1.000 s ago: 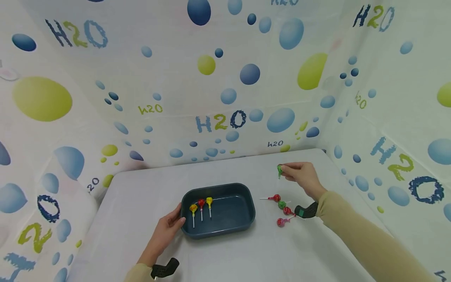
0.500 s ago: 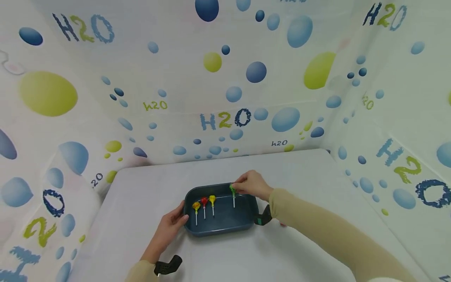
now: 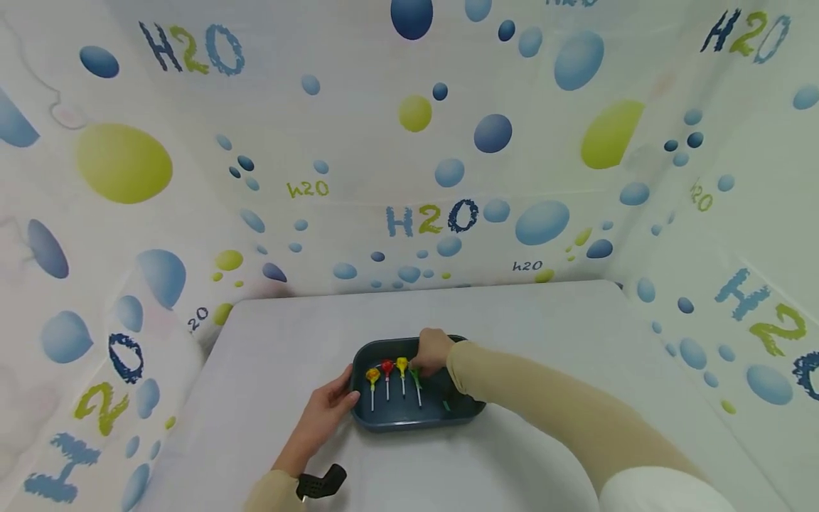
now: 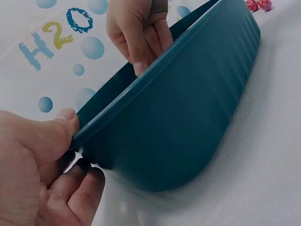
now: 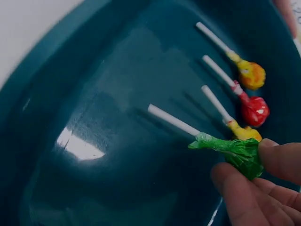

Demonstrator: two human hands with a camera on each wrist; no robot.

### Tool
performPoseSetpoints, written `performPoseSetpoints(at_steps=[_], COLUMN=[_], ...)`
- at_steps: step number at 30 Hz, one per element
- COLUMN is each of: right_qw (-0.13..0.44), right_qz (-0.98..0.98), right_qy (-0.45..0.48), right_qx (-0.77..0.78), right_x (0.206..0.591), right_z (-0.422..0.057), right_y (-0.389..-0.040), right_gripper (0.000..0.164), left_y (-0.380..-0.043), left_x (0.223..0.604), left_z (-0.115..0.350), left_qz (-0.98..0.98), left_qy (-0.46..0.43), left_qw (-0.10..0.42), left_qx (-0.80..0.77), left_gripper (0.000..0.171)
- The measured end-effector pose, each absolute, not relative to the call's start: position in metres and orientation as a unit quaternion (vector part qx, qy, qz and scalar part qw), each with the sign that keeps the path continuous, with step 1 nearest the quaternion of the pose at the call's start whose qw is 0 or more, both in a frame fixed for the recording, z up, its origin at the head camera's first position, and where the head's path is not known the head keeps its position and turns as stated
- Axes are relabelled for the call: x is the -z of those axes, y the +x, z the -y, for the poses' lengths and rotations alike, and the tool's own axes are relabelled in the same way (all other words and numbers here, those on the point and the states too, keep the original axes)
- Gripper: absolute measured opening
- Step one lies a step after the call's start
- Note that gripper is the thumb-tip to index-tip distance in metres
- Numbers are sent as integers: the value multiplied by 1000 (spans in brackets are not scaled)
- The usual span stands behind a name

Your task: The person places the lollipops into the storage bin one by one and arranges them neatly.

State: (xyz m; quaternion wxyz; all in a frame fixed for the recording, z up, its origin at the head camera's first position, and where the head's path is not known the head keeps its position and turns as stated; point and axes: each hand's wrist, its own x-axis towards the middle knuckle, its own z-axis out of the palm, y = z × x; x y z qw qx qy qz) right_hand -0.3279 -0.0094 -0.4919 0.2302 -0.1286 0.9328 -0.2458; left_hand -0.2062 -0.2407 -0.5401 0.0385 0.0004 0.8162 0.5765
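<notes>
A dark teal tray (image 3: 419,427) stands on the white table. My left hand (image 3: 328,412) grips its left end, thumb (image 4: 68,125) over the rim and fingers curled below. Inside the tray, my right hand (image 3: 432,351) pinches a green-wrapped lollipop (image 5: 244,160) by its head between thumb and fingers. Its white stick points toward the tray's near side. Left of it lie a yellow lollipop (image 3: 402,365), a red lollipop (image 3: 387,367) and a yellow-orange lollipop (image 3: 373,375), side by side with their sticks the same way.
Beyond the tray, red-wrapped lollipops (image 4: 256,4) lie on the table in the left wrist view; in the head view the right sleeve (image 3: 531,387) covers that area. A white backdrop with blue and green dots (image 3: 415,113) rises behind the table.
My right hand has carried the green lollipop leftward from over the table's right side, down into the tray beside the yellow one. My left hand has stayed on the tray's left end.
</notes>
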Motion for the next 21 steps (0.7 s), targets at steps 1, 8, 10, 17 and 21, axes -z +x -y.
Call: performPoseSetpoints(at_steps=[1, 8, 10, 17, 21], right_qw=[237, 278, 279, 274, 264], right_qz=[-933, -927, -928, -927, -932], right_qy=[-120, -88, -86, -93, -100], right_qx=[244, 234, 231, 237, 229], right_x=[494, 505, 508, 509, 508], right_z=[11, 16, 16, 18, 19], right_y=[-329, -331, -331, -329, -326], right_gripper=[26, 21, 22, 22, 23], left_y=[-206, -200, -199, -199, -198], left_x=[540, 538, 537, 534, 535], left_z=[240, 238, 237, 236, 235], left_qz=[-816, -817, -819, -825, -822], left_qy=[2, -6, -10, -13, -17], left_qw=[38, 40, 41, 44, 46], left_qx=[-577, -575, -572, -563, -567], left_gripper=[60, 60, 61, 61, 61])
